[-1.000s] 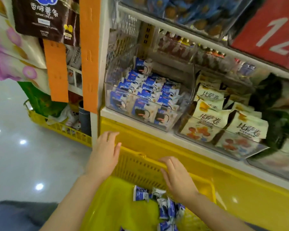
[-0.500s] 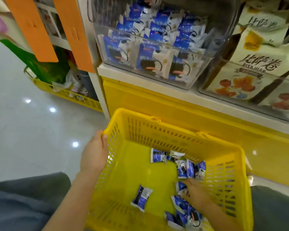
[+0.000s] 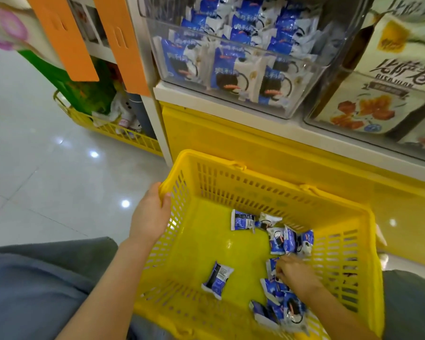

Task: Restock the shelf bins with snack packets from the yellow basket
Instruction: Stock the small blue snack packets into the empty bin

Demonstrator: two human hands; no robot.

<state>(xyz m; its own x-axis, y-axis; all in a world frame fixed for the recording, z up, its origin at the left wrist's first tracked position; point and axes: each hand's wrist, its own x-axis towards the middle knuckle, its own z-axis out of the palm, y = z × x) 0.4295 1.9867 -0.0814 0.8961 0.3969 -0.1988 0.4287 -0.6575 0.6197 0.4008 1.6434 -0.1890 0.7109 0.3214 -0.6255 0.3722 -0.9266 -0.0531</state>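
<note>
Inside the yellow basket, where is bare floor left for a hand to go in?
Bare floor runs along the left wall, between the left hand gripping the rim of the yellow basket and the lone packet. The right side is crowded: packets lie around the right hand.

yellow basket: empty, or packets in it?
Not empty: blue snack packets lie scattered on the floor of the yellow basket, mostly toward its right side.

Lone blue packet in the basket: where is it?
Head view: the lone packet lies on the yellow basket's floor, left of the right hand, apart from the other packets.
</note>
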